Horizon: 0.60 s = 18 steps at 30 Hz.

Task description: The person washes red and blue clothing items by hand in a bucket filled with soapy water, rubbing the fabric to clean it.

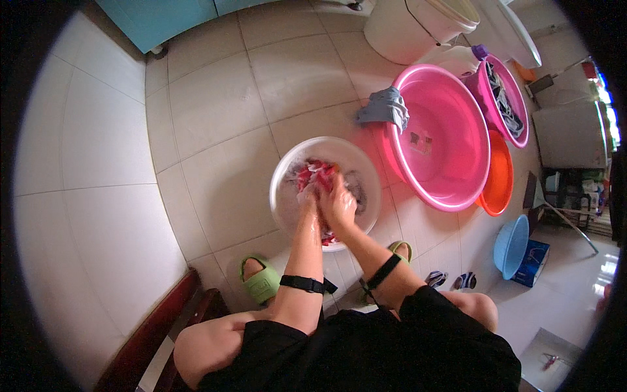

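Observation:
A white plastic basin [277, 196] with soapy water stands on the tiled floor between my feet. Inside it, my left hand [309, 195] and my right hand [340, 202] are pressed close together on a wet red-and-white cloth [317, 171]. The right hand's fingers are closed on the cloth; the left hand's fingertips are hidden in the cloth and suds. Another bit of red-and-white cloth [330, 239] shows at the basin's near edge, between my forearms. Dark wet fabric or water shadow lies at the basin's right side.
Right of the basin stands a large pink tub [441, 203] with a grey cloth [385, 109] over its rim. Beyond are a smaller pink basin [525, 132] holding clothes, an orange basin [500, 181], a blue basin [512, 247] and a white bucket [401, 29]. A dark red wooden bench [152, 323] is at lower left.

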Tool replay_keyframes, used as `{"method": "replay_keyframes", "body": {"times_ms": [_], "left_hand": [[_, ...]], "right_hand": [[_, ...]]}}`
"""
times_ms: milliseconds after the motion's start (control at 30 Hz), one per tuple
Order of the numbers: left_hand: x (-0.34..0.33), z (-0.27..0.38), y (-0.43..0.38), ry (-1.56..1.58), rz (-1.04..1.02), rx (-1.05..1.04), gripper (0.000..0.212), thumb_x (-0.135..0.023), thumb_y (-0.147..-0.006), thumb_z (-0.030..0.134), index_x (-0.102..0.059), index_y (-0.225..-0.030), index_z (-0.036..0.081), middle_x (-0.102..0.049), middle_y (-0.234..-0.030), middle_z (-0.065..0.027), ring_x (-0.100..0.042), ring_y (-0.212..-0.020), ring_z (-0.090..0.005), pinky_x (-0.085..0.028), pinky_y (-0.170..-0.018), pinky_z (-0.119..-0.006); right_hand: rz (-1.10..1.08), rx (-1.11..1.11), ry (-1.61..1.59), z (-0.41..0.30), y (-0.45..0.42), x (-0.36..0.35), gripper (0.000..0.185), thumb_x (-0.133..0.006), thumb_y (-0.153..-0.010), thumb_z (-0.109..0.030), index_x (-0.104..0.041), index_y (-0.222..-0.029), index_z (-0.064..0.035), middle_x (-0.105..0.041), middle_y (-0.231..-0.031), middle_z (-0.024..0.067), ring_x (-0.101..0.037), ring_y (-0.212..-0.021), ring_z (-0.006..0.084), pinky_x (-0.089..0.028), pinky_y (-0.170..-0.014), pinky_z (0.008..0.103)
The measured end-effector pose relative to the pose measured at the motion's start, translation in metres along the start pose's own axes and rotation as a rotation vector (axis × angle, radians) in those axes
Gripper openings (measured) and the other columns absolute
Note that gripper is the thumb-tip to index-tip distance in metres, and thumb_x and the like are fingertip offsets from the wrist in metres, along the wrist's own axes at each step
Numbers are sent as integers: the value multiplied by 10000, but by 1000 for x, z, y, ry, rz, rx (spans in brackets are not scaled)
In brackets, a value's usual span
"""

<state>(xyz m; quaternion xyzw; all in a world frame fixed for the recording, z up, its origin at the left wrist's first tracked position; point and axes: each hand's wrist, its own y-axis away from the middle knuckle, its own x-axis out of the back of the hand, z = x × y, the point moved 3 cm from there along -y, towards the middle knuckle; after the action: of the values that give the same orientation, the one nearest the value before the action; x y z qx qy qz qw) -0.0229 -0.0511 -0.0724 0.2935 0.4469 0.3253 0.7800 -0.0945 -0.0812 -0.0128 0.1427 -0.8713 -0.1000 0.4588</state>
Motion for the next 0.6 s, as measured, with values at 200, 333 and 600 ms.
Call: {"method": "replay_keyframes", "body": {"times_ms": [200, 333, 600], "left_hand": [[20, 1, -17, 124, -25, 4, 600, -619, -878, 431, -517, -1276, -7, -557, -1233, -111, -512, -1136, -212, -388, -992, -343], [-2, 11, -4, 16, -5, -28, 540, -588, -903, 418, -540, -1256, 12, -586, -1186, -93, -534, -1095, -199, -407, -965, -335], [-19, 12, -6, -461, -126, -17, 748, -457, -911, 575, -397, -1381, -3, -384, -1432, -147, -389, -1295, -266, -309, -1068, -389]], "right_hand": [[-39, 128, -180, -33, 25, 1, 324, -578, -874, -255, -462, -1126, -88, -635, -911, 272, -605, -875, 457, -464, -753, 511], [70, 132, -62, -4, 2, -9, 320, -587, -856, -261, -490, -1133, -132, -634, -786, 264, -612, -759, 473, -479, -643, 529], [-111, -5, -433, 36, -87, 16, 745, -673, -783, -477, -395, -1395, -155, -539, -1264, 242, -505, -1194, 392, -398, -1001, 413]]}}
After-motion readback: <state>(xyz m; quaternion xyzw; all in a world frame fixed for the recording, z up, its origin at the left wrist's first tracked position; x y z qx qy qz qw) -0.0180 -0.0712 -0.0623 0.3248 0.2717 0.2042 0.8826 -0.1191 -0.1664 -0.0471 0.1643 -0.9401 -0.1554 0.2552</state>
